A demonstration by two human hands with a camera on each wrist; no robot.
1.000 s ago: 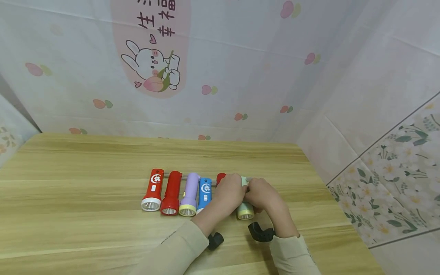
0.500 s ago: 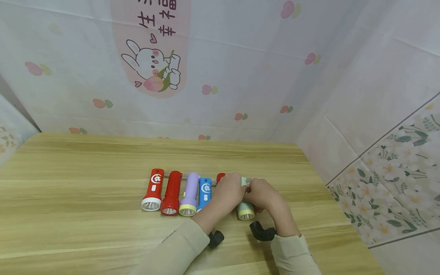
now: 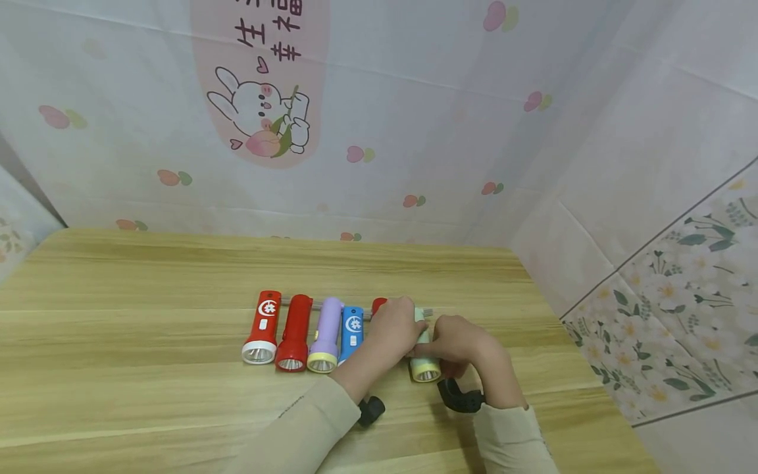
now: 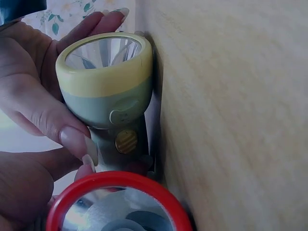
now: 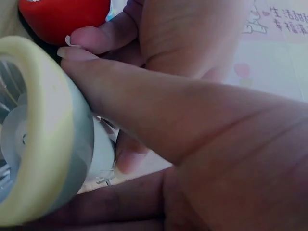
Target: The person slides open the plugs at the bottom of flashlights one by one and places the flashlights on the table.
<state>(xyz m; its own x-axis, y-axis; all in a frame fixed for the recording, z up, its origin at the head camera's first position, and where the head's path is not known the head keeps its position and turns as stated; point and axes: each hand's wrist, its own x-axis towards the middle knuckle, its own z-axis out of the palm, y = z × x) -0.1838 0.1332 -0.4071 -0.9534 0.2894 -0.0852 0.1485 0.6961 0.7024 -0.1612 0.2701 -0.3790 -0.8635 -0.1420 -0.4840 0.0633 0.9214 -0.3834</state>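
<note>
A pale green flashlight with a yellow rim lies at the right end of a row, lens towards me. My right hand grips it near its head, thumb on one side and fingers on the other in the left wrist view. My left hand pinches its body farther back, with a thumb tip beside the right thumb. Beneath my left hand lies a red flashlight, mostly hidden in the head view; its red-rimmed lens end shows in the left wrist view. The green flashlight's yellow switch faces the left wrist camera.
Left of my hands lie a blue flashlight, a purple one, a plain red one and a red-and-white one. A thin grey strip runs behind the row on the wooden table. A patterned curtain hangs behind.
My right hand has shifted from the green flashlight's rear part towards its head, nearer to me. The flashlight's lens end has moved very slightly towards me. My left hand stays in place.
</note>
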